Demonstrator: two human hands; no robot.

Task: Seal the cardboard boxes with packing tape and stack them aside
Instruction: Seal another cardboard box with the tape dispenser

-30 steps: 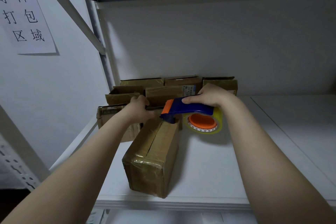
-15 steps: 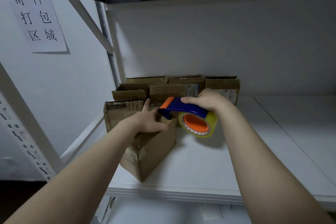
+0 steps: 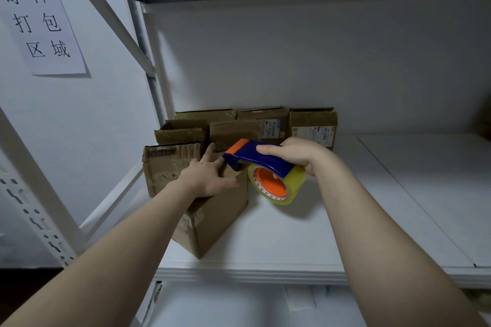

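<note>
The cardboard box [image 3: 212, 223] being worked on sits on the left part of the white shelf [image 3: 358, 220], turned so one corner points at the near edge. The left hand [image 3: 207, 178] lies flat on top of it, fingers spread and pressing down. The right hand [image 3: 300, 154] is wrapped around the blue tape dispenser [image 3: 255, 160], whose orange nose sits just over the far end of the box top, with the yellowish tape roll [image 3: 276, 188] hanging off to the right. I can't see the seam under that palm, so no idea if the flaps actually meet. If it were me: square the flaps first, stick the tape down a bit over the far edge, then pull it straight toward the near side along the seam and slide the flat hand out of the way ahead of it. Let it run over the near edge too before cutting. More boxes [image 3: 310, 125] are bunched against the back wall, and an open-topped box [image 3: 167, 164] is touching on the left.
</note>
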